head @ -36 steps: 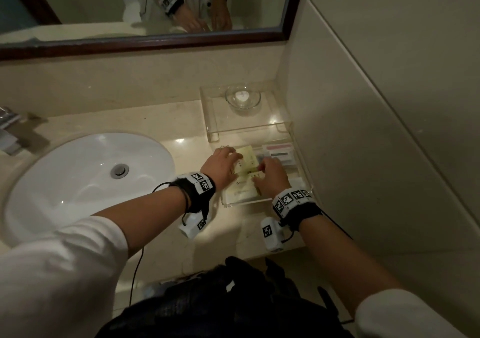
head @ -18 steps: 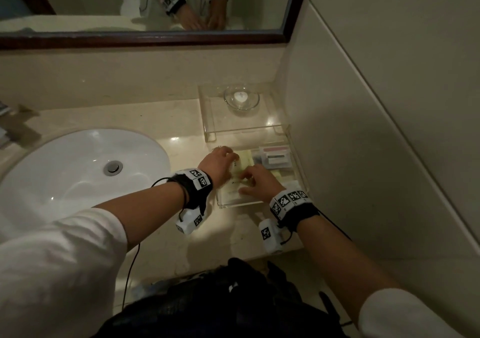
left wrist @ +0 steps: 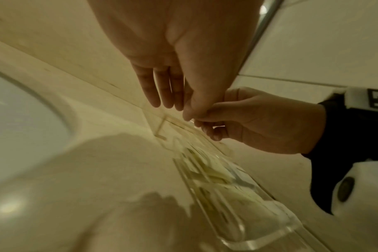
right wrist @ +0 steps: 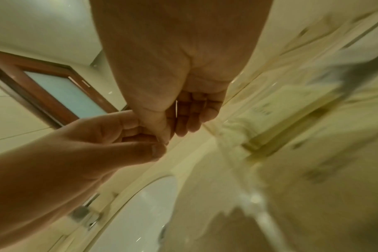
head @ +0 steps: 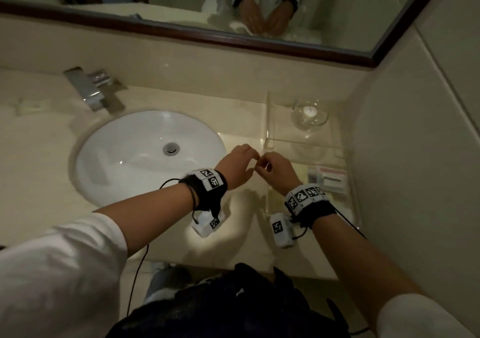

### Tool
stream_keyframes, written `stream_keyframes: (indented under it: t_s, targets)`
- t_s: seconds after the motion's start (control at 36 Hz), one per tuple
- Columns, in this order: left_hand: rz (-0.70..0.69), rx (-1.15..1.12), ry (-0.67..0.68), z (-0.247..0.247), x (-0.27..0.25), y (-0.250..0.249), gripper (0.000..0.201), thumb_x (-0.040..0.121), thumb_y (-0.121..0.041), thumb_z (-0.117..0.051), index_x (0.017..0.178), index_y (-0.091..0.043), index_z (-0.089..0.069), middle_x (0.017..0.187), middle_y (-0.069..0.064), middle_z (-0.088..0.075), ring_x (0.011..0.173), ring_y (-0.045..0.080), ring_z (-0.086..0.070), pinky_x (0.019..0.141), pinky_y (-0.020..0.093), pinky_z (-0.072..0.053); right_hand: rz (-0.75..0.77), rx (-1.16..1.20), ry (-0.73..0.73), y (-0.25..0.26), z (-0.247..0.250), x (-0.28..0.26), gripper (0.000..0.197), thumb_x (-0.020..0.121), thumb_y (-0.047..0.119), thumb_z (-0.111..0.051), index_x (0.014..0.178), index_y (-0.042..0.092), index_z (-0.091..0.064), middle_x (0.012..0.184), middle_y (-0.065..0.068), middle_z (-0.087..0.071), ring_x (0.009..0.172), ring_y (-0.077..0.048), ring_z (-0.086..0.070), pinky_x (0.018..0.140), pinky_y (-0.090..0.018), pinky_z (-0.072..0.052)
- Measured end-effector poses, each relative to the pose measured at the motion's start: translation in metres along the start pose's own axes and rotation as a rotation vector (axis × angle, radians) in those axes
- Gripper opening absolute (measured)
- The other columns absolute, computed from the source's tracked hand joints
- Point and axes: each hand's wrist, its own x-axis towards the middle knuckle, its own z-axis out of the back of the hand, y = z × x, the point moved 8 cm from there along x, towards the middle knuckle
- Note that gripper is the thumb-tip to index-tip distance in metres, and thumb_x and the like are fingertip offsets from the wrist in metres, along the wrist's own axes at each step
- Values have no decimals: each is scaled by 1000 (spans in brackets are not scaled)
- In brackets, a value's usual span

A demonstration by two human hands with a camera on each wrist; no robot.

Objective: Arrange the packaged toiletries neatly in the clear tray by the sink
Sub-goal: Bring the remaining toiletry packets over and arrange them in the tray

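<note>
Our hands are up and out of the clear tray [head: 356, 209] now. Half a second ago both were down among the pale yellow packets, and here the left hand [head: 237, 166] and right hand [head: 278, 172] hover together over the tray's sink-side edge, fingertips nearly meeting. From the left wrist view, our left fingers [left wrist: 162, 88] hang straight and close together, holding nothing we can see. Our right fingers [left wrist: 211, 131] are curled in with thumb to fingertip; whether they pinch some small scrap, we cannot tell.

We read that as the packets being set and let go, so the arranging looks close to done.

Now the containers. In the tray, the yellow packets [left wrist: 207, 172] lie flat and overlapping along the near part, while the white boxed toiletries [head: 331, 178] sit side by side at the wall end. Behind it, the raised clear stand [head: 270, 119] carries a glass dish [head: 310, 113] with one small white thing inside. The sink [head: 145, 156] sits to our left.
</note>
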Motion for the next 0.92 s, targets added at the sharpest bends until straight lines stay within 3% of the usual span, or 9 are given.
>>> stream_keyframes:
  t_s: [0.14,0.25,0.42,0.47,0.56,0.67,0.81,0.92]
  targets:
    - [118,-24,-91,50,-40,75,32,86,-13,-58,118,-12,-57,120,6,-53,114,23,-48,98,30,-38,126,-5,89,74,-49,33,8,85,14,-63,90,9,-65,91,-6,-61,75,-13,-52,72,-23,-41]
    - [232,-58,-164,94,-84,143,31,84,-11,-60,115,-10,-58,115,7,-55,108,22,-51,97,31,-40,200,-14,164,139,-97,55,6,86,15,-63,89,10,-64,89,-4,-59,73,-12,-52,70,-21,-39]
    - [448,-139,-220,159,-157,254,21,86,-11,-59,106,-14,-61,107,2,-57,88,12,-56,82,25,-46,317,-42,263,245,-185,87,10,87,20,-63,93,12,-63,93,-2,-59,76,-13,-55,74,-26,-45]
    - [501,-138,-236,182,-177,290,20,85,-8,-58,104,-13,-63,108,4,-59,88,15,-59,78,22,-45,345,-53,299,278,-213,98,12,88,22,-62,97,14,-61,97,-2,-59,78,-13,-56,75,-27,-46]
    - [580,-136,-279,221,-201,343,22,86,-7,-57,108,-9,-63,111,8,-59,92,21,-60,77,20,-41,348,-51,330,325,-250,119,18,87,20,-62,103,11,-60,101,-5,-59,82,-14,-53,76,-28,-45]
    - [688,-129,-324,264,-227,410,24,87,-11,-58,110,-8,-61,115,12,-56,95,27,-61,83,29,-45,339,-21,324,376,-291,152,24,85,15,-65,105,5,-58,103,-12,-60,87,-23,-58,77,-27,-43]
    - [839,-121,-354,305,-249,483,27,87,-14,-59,114,-7,-60,120,14,-57,105,31,-58,93,35,-45,227,67,247,418,-320,196,24,86,13,-62,107,3,-55,104,-14,-62,89,-23,-58,80,-31,-46]
    - [900,-150,-375,321,-255,524,30,88,-15,-58,116,-6,-58,121,15,-57,107,31,-57,92,36,-46,144,84,195,434,-338,231,29,88,18,-62,113,5,-54,110,-12,-62,98,-25,-61,87,-35,-50]
